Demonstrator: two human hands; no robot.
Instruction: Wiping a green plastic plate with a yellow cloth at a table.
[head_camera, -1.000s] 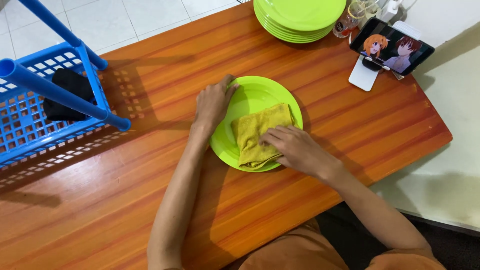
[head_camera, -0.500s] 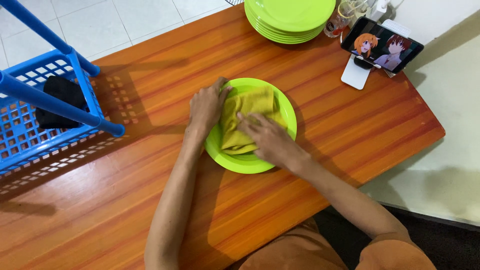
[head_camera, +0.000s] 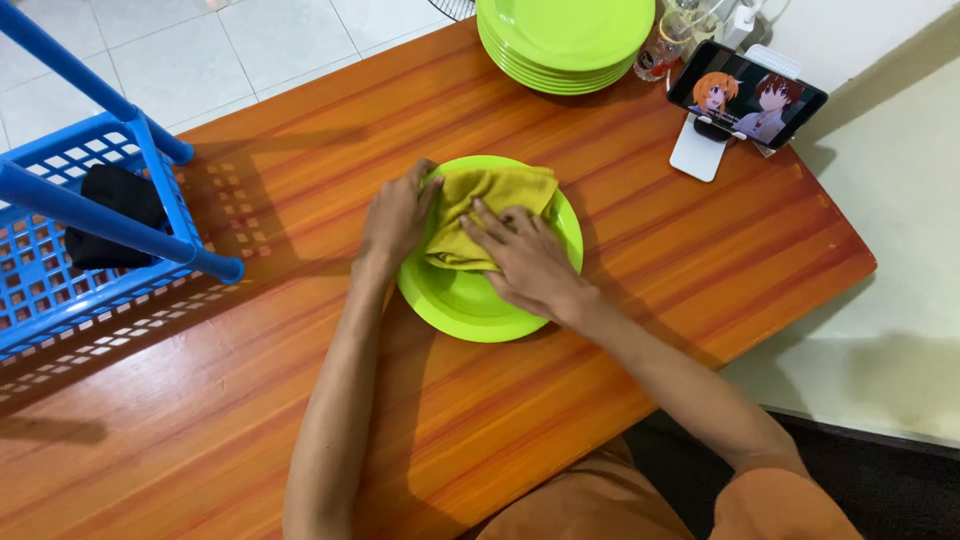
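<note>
A lime-green plate (head_camera: 470, 305) lies flat on the orange wooden table (head_camera: 300, 150). My left hand (head_camera: 393, 215) grips the plate's left rim. My right hand (head_camera: 525, 260) presses flat on a folded yellow cloth (head_camera: 495, 190) that lies on the plate's upper half, with the fingers spread over it. The cloth covers most of the plate's far side and touches my left hand.
A stack of several lime-green plates (head_camera: 565, 40) stands at the table's far edge. Right of it a phone (head_camera: 745, 95) on a white stand shows a cartoon, with a glass (head_camera: 660, 50) beside it. A blue plastic rack (head_camera: 70, 215) holding a black thing sits at left.
My right hand has slid the yellow cloth from the plate's lower right to its upper left. My left hand has stayed on the rim.
</note>
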